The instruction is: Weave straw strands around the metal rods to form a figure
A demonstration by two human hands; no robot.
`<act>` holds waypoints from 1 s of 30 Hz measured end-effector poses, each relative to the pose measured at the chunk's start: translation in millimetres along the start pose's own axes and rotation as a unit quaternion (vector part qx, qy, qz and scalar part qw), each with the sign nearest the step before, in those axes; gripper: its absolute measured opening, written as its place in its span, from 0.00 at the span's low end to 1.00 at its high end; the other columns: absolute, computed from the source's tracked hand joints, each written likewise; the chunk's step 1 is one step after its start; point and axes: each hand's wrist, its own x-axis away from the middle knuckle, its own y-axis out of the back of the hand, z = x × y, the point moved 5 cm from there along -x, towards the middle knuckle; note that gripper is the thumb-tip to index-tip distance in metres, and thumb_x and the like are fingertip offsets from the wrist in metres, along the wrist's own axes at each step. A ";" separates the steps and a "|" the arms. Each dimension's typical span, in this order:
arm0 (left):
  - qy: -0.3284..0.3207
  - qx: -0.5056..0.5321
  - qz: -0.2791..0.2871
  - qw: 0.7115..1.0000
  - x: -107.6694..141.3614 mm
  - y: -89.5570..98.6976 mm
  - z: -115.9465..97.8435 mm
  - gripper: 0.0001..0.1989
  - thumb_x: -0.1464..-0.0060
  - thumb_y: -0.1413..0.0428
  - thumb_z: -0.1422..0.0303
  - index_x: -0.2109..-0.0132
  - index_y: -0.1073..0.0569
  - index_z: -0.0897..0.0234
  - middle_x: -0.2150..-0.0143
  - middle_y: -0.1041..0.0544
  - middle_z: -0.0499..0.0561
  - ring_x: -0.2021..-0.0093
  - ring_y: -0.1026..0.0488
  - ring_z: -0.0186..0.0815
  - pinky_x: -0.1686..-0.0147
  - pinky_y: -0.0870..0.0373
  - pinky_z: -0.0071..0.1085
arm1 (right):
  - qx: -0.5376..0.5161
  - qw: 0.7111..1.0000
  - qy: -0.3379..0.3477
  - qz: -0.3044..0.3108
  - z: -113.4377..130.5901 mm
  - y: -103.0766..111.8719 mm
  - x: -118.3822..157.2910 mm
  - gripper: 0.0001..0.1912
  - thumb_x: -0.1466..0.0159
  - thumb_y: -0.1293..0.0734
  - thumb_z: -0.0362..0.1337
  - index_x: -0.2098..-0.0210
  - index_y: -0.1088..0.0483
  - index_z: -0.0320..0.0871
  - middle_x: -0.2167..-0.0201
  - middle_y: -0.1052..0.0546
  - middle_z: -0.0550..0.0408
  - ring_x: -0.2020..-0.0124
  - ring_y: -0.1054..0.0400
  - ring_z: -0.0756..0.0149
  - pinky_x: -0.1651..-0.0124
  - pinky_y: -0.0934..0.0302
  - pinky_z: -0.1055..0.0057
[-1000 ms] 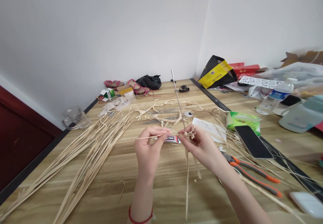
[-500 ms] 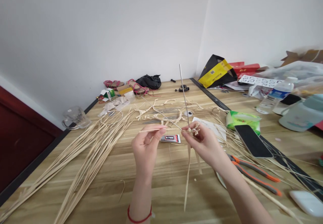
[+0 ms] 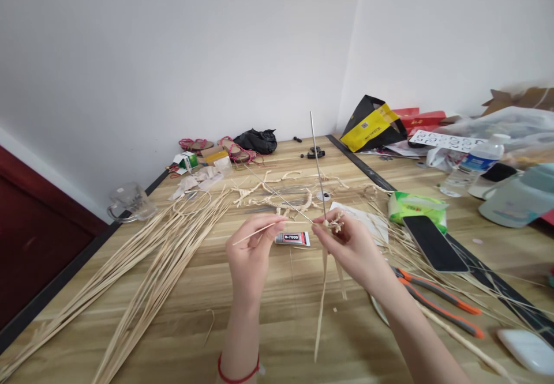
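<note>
Between thumb and fingers, my left hand [image 3: 253,245] pinches a thin pale reed strip [image 3: 255,234] that runs across toward my other hand. My right hand [image 3: 350,243] is closed on a small woven piece [image 3: 332,222] with curled, knotted ends. Two thin metal rods come out of that piece: one metal rod [image 3: 317,162] stands nearly upright, the other metal rod [image 3: 281,196] slants away to the far left. Loose flat strips [image 3: 322,309] hang below my right hand. Just behind my hands lies a B-7000 glue tube [image 3: 293,238]; my fingers hide part of it.
Long reed bundles [image 3: 168,257] cover the left of the table. Twisted twig pieces [image 3: 277,199] lie behind my hands. To the right are pliers [image 3: 437,300], a phone [image 3: 435,243], a green tissue pack [image 3: 418,208] and a water bottle [image 3: 474,165]. A glass mug [image 3: 130,202] stands at the left edge.
The left end of the reed strip has swung down toward me within my left hand. The upright rod's tip has shifted slightly right. Both hands stay nearly in place.
</note>
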 end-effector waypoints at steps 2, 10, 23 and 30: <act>0.002 -0.002 0.003 1.000 0.0 -0.4 -0.1 0.02 0.50 0.37 0.71 0.67 0.19 0.60 0.67 0.19 0.50 0.66 0.23 0.34 0.65 0.24 0.27 | -0.006 1.000 0.001 -0.009 -0.5 0.5 -0.6 0.12 0.38 0.35 0.47 0.65 0.37 0.45 0.72 0.28 0.56 0.79 0.44 0.70 0.74 0.49 0.71; -0.001 0.011 0.017 1.000 0.1 -2.2 -1.9 0.02 0.51 0.37 0.72 0.68 0.20 0.61 0.67 0.20 0.50 0.65 0.23 0.33 0.65 0.24 0.26 | -0.044 0.998 0.008 -0.034 2.7 11.2 -2.6 0.09 0.40 0.33 0.42 0.63 0.33 0.44 0.67 0.28 0.55 0.75 0.38 0.71 0.74 0.44 0.73; -0.008 0.028 0.043 0.999 1.0 -6.6 -6.8 0.04 0.52 0.38 0.76 0.68 0.21 0.63 0.67 0.20 0.49 0.65 0.24 0.31 0.65 0.26 0.23 | -0.088 0.994 0.004 -0.063 -4.2 19.5 -7.1 0.12 0.44 0.29 0.44 0.66 0.32 0.43 0.66 0.26 0.53 0.73 0.35 0.70 0.73 0.44 0.73; -0.002 0.017 0.014 1.000 3.4 -5.7 -9.4 0.02 0.52 0.38 0.75 0.69 0.22 0.64 0.67 0.20 0.49 0.65 0.24 0.32 0.64 0.26 0.25 | -0.085 0.995 0.004 -0.061 -4.8 17.0 -7.8 0.12 0.44 0.29 0.44 0.67 0.33 0.44 0.65 0.25 0.54 0.72 0.34 0.69 0.73 0.44 0.73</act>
